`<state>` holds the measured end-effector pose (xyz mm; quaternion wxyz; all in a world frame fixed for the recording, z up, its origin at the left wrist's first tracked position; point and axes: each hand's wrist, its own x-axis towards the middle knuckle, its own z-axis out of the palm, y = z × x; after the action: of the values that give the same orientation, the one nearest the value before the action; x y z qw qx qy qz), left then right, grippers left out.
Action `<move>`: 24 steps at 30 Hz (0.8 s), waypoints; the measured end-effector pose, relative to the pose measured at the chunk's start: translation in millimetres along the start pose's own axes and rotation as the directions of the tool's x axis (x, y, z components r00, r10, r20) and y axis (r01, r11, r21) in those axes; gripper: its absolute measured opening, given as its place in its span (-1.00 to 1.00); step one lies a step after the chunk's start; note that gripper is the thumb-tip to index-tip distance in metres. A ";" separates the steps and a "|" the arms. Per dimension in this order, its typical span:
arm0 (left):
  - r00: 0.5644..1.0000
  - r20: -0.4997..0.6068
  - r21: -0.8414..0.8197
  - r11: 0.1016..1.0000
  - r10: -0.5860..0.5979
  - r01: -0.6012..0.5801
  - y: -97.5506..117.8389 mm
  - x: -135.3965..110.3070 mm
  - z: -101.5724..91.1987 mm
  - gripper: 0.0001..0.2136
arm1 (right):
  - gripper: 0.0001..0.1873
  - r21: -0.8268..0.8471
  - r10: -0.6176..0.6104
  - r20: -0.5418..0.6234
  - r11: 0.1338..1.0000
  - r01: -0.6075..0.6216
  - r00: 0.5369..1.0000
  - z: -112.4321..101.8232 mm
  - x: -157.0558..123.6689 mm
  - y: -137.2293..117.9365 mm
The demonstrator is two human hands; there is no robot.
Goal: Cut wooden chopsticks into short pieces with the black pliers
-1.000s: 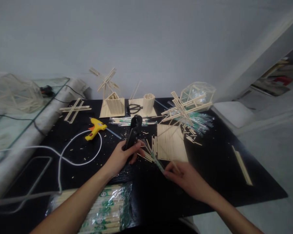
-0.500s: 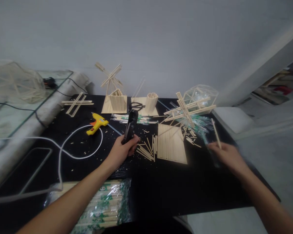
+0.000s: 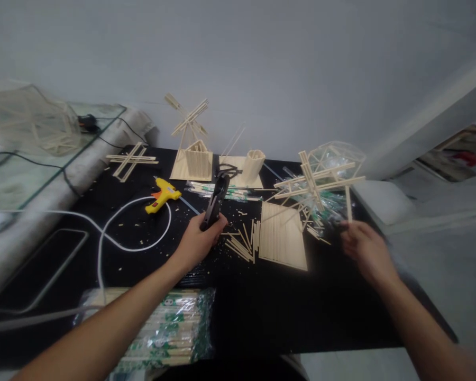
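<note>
Gripped black tool (image 3: 217,201) in left hand (image 3: 201,235) with curled fingers, left of loose sticks (image 3: 239,248) — pinched upright pale stick (image 3: 348,205) in right hand (image 3: 367,251) with closed fingers, near green-printed wrappers (image 3: 330,206).

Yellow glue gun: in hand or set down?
Set down, on its side: the yellow glue gun lies broad side up on the black table; the left hand holds a black tool, the right hand a wooden stick.

Plain grey wall (image 3: 262,63) behind black table (image 3: 297,312). Light dim, rather even. Glass-topped surface (image 3: 27,190) on left side. At right, white flat piece (image 3: 384,197) near table edge; shelf (image 3: 428,165) farther back.
</note>
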<state>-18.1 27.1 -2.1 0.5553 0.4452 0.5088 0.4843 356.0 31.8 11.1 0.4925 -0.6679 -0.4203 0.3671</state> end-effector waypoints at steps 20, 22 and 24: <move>0.974 0.031 0.381 0.899 0.222 -0.217 -2.4 -1.3 -5.0 -0.78 | -0.55 -0.576 -0.061 0.526 0.708 0.408 0.848 33.0 -56.0 -2.5; 0.969 0.039 0.400 0.885 0.242 -0.237 -1.0 -1.5 -4.8 -0.78 | -0.56 -0.593 -0.070 0.515 0.691 0.413 0.855 41.0 -52.3 -1.1; 0.967 0.049 0.408 0.879 0.248 -0.246 0.1 -1.7 -4.0 -0.78 | -0.57 -0.595 -0.075 0.506 0.691 0.410 0.860 47.7 -51.1 -1.2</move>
<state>-22.1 25.5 -2.1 0.3817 0.6120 0.5394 0.4344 293.3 1.5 4.5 0.1467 -0.6360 -0.7127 0.2569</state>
